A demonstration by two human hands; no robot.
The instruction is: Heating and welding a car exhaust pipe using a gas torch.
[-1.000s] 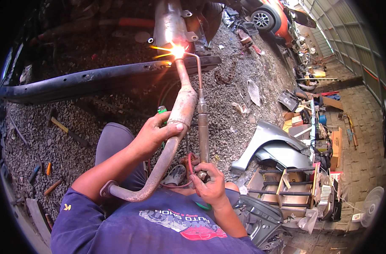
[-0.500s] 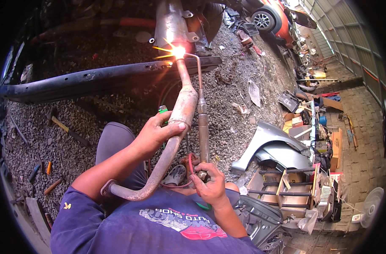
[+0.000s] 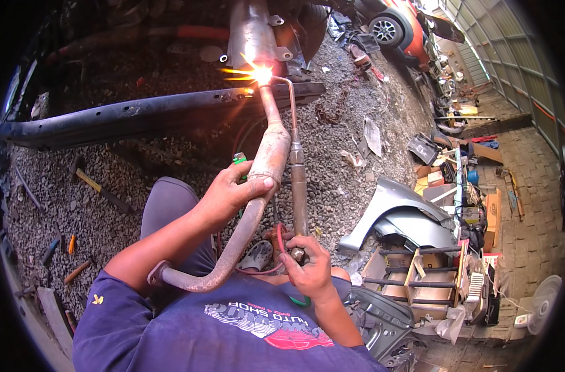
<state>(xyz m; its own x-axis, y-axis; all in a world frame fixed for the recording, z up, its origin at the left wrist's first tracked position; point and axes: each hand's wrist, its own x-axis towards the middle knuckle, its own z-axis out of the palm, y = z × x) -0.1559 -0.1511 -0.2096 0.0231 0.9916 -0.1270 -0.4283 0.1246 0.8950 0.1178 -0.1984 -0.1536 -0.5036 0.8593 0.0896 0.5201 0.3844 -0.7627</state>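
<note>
In the head view, our left hand (image 3: pixel 236 188) is curled partway round the pipe (image 3: pixel 231 248), its thumb lying over the thick section, while a green lighter (image 3: pixel 240 159) pokes out just past the fingers. The pipe slants across the middle, its flanged lower end beside our left arm and its narrow upper end reaching the muffler (image 3: pixel 253 38), where a bright flame (image 3: pixel 263 75) hides the meeting point, so we cannot tell whether they touch. Our right hand (image 3: pixel 308 265) is closed around the valve end of the torch (image 3: pixel 299 192), which stands almost upright just right of the pipe, its bent tip at the flame. A red hose (image 3: pixel 280 239) loops beside that hand. Behind the pipe runs a dark beam (image 3: pixel 164 116), and on the gravel (image 3: pixel 332 208) we see a hammer (image 3: pixel 91 180) to the left and silver fenders (image 3: pixel 397 204) to the right, near a shelf (image 3: pixel 410 273)
</note>
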